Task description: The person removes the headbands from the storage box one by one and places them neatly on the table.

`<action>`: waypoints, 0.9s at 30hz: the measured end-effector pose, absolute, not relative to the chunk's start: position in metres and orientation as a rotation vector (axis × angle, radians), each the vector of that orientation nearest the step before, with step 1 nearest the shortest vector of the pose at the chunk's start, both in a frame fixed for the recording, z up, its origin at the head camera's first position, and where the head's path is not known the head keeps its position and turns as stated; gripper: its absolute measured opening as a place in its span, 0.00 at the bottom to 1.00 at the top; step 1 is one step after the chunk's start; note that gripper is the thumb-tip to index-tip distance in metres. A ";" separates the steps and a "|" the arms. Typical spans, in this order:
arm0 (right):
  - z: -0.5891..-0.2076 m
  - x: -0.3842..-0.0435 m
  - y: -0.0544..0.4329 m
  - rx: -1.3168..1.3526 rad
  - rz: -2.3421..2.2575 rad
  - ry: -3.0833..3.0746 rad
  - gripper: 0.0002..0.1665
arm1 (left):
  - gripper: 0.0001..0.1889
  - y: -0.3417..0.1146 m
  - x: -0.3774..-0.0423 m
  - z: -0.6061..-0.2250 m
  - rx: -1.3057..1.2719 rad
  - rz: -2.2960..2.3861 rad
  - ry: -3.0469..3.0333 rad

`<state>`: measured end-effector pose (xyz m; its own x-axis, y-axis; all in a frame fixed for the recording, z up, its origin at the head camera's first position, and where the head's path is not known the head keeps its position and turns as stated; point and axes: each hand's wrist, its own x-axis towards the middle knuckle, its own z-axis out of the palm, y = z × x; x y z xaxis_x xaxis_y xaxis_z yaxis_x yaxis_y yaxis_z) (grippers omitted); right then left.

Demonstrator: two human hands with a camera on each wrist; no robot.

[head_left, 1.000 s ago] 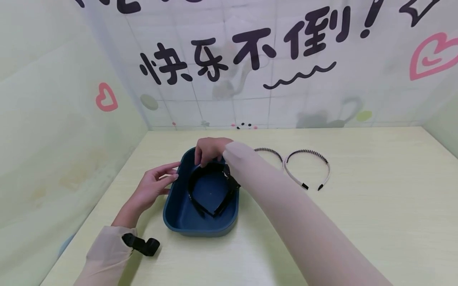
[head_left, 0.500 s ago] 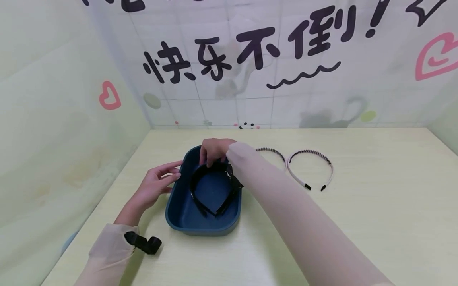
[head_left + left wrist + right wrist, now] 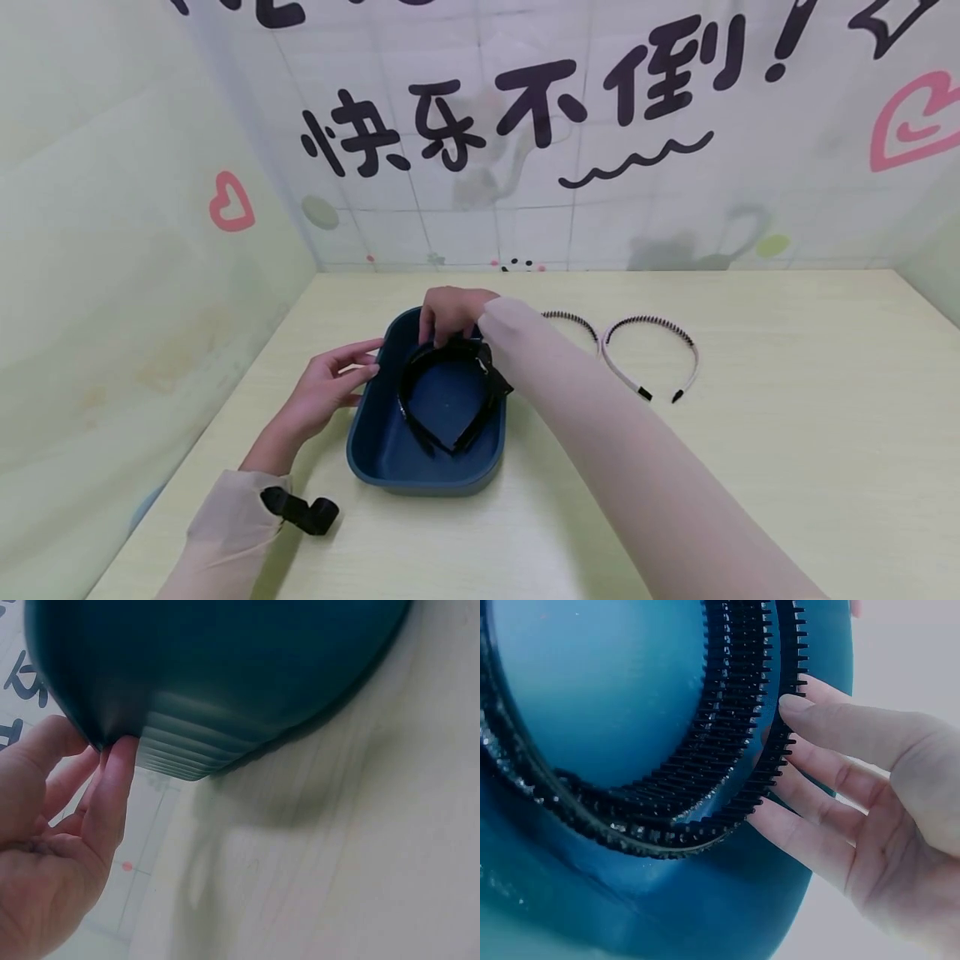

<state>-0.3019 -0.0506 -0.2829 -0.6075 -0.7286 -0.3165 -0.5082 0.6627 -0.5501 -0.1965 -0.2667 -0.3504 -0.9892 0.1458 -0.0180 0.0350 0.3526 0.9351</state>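
Observation:
A blue oval-cornered basin (image 3: 367,462) stands on the table and holds black toothed headbands (image 3: 408,387), which overlap inside it. In the right wrist view, my right hand (image 3: 870,795) pinches the outer headband (image 3: 790,652) between thumb and fingers; it stands slightly apart from the others on that side. My right hand (image 3: 450,312) reaches over the basin's far end in the head view. At the basin's left side, my left hand (image 3: 322,387) rests extended fingers against the outer wall. The left wrist view shows its fingertips touching the ribbed outer wall (image 3: 202,739).
Two light headbands with dark toothed inner edges lie to the basin's right; one headband (image 3: 690,367) shows whole, while the other headband (image 3: 570,317) is partly behind my right sleeve (image 3: 600,433). A printed cloth (image 3: 525,208) hangs behind the pale table (image 3: 787,433).
My right hand and the far part of the black headband it holds have risen very slightly. The left hand and basin keep their places; an earlier small shift comes from the head camera.

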 end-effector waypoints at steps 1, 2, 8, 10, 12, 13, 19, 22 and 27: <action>-0.282 -0.302 -0.050 -0.959 -0.562 2.357 0.14 | 0.25 -0.266 -0.197 -0.350 0.171 1.725 2.501; -0.282 -0.302 -0.049 -0.962 -0.562 2.357 0.14 | 0.25 -0.266 -0.197 -0.350 0.173 1.725 2.501; -0.278 -0.302 -0.044 -1.000 -0.563 2.368 0.14 | 0.25 -0.265 -0.197 -0.350 0.180 1.715 2.507; -0.276 -0.302 -0.043 -1.020 -0.567 2.373 0.14 | 0.26 -0.265 -0.197 -0.349 0.180 1.711 2.510; -0.273 -0.301 -0.041 -1.040 -0.575 2.372 0.14 | 0.26 -0.264 -0.197 -0.349 0.182 1.708 2.511; -0.272 -0.300 -0.041 -1.047 -0.578 2.371 0.14 | 0.26 -0.265 -0.197 -0.349 0.183 1.708 2.511; -0.263 -0.298 -0.038 -1.084 -0.573 2.367 0.14 | 0.26 -0.266 -0.196 -0.352 0.176 1.710 2.512; -0.258 -0.297 -0.037 -1.102 -0.568 2.373 0.14 | 0.27 -0.267 -0.195 -0.352 0.166 1.698 2.525; -0.250 -0.294 -0.030 -1.112 -0.571 2.372 0.15 | 0.26 -0.265 -0.196 -0.351 0.172 1.692 2.527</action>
